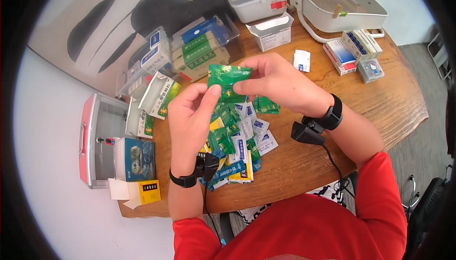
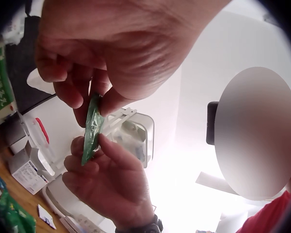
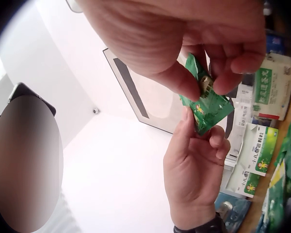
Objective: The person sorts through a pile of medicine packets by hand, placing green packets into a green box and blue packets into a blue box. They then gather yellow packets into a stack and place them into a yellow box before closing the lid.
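A small green sachet (image 1: 227, 80) is held up over the table between both hands. My left hand (image 1: 192, 117) pinches its left edge, the thumb lying on the front. On the opposite edge, my right hand (image 1: 280, 81) pinches it between thumb and fingers. The left wrist view catches the sachet (image 2: 92, 128) nearly edge-on; its printed front (image 3: 208, 102) faces the right wrist view. Below the hands lies a mixed pile of green sachets (image 1: 221, 141), white ones (image 1: 241, 148) and blue ones (image 1: 230, 170), with some yellow among them.
Opened green-and-white boxes (image 1: 164, 96) stand to the left, near a blue box (image 1: 135, 159) and an opened yellow box (image 1: 149, 192). At the back are a clear bin (image 1: 232, 32) of packages and an opened white carton (image 1: 273, 34). Medicine boxes (image 1: 339, 56) sit at right beside a white sachet (image 1: 302, 61).
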`<state>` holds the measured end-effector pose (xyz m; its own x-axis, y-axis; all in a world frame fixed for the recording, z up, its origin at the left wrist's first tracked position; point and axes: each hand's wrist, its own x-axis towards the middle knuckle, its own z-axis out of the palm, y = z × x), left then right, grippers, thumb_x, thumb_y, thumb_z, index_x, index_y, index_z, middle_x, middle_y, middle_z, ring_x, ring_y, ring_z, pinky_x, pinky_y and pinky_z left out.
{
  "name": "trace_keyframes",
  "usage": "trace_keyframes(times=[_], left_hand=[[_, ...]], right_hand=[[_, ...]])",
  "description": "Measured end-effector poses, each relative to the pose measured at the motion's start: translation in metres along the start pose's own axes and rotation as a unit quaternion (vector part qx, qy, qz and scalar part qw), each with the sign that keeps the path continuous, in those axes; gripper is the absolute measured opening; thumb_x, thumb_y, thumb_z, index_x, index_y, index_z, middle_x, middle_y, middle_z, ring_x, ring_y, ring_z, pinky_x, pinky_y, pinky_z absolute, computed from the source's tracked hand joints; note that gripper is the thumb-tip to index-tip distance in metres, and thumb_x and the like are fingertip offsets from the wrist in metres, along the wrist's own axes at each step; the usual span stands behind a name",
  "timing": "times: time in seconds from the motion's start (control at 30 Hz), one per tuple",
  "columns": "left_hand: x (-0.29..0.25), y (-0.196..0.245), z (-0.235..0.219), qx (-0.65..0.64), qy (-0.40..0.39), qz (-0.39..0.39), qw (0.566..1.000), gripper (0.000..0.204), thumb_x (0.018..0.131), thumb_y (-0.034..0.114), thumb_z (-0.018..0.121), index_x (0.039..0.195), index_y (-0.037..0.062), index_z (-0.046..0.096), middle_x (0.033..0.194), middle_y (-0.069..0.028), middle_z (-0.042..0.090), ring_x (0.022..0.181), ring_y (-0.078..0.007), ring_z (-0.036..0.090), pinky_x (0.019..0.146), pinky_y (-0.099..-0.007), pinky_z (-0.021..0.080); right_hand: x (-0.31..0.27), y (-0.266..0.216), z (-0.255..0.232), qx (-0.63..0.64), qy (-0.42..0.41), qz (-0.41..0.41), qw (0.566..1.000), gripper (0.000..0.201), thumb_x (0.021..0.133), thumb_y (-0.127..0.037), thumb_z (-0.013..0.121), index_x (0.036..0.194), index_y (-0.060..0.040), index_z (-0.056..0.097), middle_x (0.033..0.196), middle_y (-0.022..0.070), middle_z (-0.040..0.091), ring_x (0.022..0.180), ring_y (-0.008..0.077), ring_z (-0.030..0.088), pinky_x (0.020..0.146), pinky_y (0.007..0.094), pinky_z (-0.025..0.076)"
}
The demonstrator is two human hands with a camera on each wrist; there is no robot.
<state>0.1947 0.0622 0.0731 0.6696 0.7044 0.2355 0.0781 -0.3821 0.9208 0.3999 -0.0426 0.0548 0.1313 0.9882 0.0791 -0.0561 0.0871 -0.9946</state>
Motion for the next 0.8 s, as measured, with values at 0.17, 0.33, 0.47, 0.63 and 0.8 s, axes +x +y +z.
trace_keyframes(times=[0.17,0.33,0.47,0.63,0.8], left_hand=[[-0.001,0.001,0.000,0.002,-0.006,0.009,1.000,0.018,0.104,0.016,0.077,0.101,-0.0014,0.076,0.085,0.0055,0.068,0.077,-0.0012,0.057,0.068,-0.0212,0.044],[0.000,0.000,0.004,0.014,-0.021,0.007,1.000,0.016,0.103,0.015,0.077,0.103,-0.0004,0.077,0.084,0.0055,0.070,0.075,-0.0005,0.058,0.067,-0.0206,0.045],[0.003,-0.004,-0.001,0.027,-0.035,-0.001,0.999,0.014,0.103,0.014,0.077,0.107,0.0003,0.078,0.089,0.0030,0.075,0.076,-0.0010,0.061,0.068,-0.0205,0.047],[0.011,-0.006,-0.023,0.018,0.007,-0.002,1.000,0.015,0.103,0.012,0.075,0.111,-0.0016,0.076,0.097,0.0004,0.076,0.080,-0.0037,0.062,0.074,-0.0222,0.049],[0.013,-0.008,-0.028,0.034,0.012,0.015,0.999,0.023,0.104,0.010,0.073,0.123,-0.0028,0.070,0.100,-0.0007,0.076,0.084,-0.0059,0.062,0.077,-0.0238,0.051]], right_hand=[[0.001,0.000,0.001,-0.006,0.013,0.015,1.000,0.023,0.100,-0.013,0.075,0.118,0.0010,0.076,0.099,0.0017,0.076,0.086,0.0078,0.067,0.077,0.0258,0.055],[0.004,0.009,0.006,0.010,0.042,-0.014,0.999,0.024,0.095,-0.023,0.078,0.100,0.0007,0.078,0.081,0.0000,0.068,0.072,0.0069,0.060,0.062,0.0260,0.046],[0.005,0.008,-0.002,-0.027,0.021,-0.019,0.999,0.043,0.101,-0.044,0.077,0.100,-0.0008,0.077,0.082,0.0017,0.070,0.074,0.0087,0.064,0.063,0.0262,0.049],[0.019,0.024,-0.027,-0.323,0.076,-0.005,0.943,0.056,0.101,-0.054,0.068,0.101,0.0003,0.079,0.091,0.0148,0.078,0.083,0.0300,0.075,0.074,0.0412,0.059],[0.022,0.051,-0.053,-0.593,-0.049,0.083,0.799,0.036,0.090,-0.031,0.077,0.113,-0.0037,0.080,0.106,0.0164,0.080,0.101,0.0383,0.075,0.089,0.0444,0.059]])
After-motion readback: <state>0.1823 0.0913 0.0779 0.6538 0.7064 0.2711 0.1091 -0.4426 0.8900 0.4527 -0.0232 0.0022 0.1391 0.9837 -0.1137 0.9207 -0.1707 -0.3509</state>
